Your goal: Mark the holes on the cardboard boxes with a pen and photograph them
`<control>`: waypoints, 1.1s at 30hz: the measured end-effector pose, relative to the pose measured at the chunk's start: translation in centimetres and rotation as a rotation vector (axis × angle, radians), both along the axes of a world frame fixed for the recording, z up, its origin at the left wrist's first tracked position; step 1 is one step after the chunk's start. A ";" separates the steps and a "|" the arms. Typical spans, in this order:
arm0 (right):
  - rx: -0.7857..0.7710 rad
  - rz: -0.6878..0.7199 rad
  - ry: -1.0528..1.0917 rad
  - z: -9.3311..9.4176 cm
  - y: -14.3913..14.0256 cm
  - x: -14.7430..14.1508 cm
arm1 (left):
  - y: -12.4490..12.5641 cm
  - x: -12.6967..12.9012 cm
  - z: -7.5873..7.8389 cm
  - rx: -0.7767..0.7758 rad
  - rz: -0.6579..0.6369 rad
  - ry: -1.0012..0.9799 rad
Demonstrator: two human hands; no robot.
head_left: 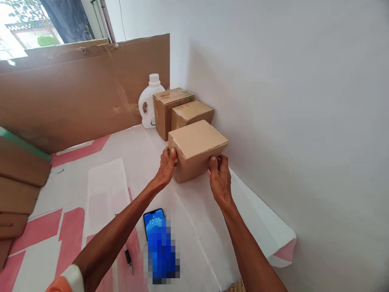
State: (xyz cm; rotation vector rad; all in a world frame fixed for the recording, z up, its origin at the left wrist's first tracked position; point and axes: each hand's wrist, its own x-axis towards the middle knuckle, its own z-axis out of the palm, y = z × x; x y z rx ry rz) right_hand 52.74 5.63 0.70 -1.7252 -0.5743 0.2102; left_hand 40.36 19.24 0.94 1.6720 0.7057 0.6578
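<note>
A closed, plain brown cardboard box (pixel 196 149) sits on the white-and-pink table covering (pixel 194 227) close to the white wall (pixel 288 121), held between both hands: the left hand (pixel 166 167) grips its near left corner with the thumb on the top edge, and the right hand (pixel 219 178) clasps its near right corner, fingers curled against the front face. The box's far side and base are hidden, as are both palms. Its top is smooth and flat. Just behind it stand two more brown cardboard boxes (pixel 182 109) and a white plastic jug (pixel 148 103). A phone (pixel 153 221) lying nearer is partly blurred.
</note>
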 end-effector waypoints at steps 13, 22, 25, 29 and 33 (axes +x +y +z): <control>0.188 0.751 -0.029 0.4 -1.5 -28.1 | -7.5 -39.1 -0.2 0.138 0.702 0.070; 0.007 0.859 0.101 -6.5 -2.7 -32.2 | -12.1 -42.3 -3.7 -0.044 0.828 0.072; -0.026 0.865 0.136 -6.3 -3.1 -31.9 | -12.2 -42.3 -3.8 -0.023 0.816 0.074; -0.049 0.839 0.123 -3.5 -3.5 -31.4 | -13.4 -42.7 -2.1 0.018 0.784 0.080; -0.028 0.841 0.175 -1.2 -3.8 -32.0 | -14.6 -43.0 -0.8 0.072 0.838 0.074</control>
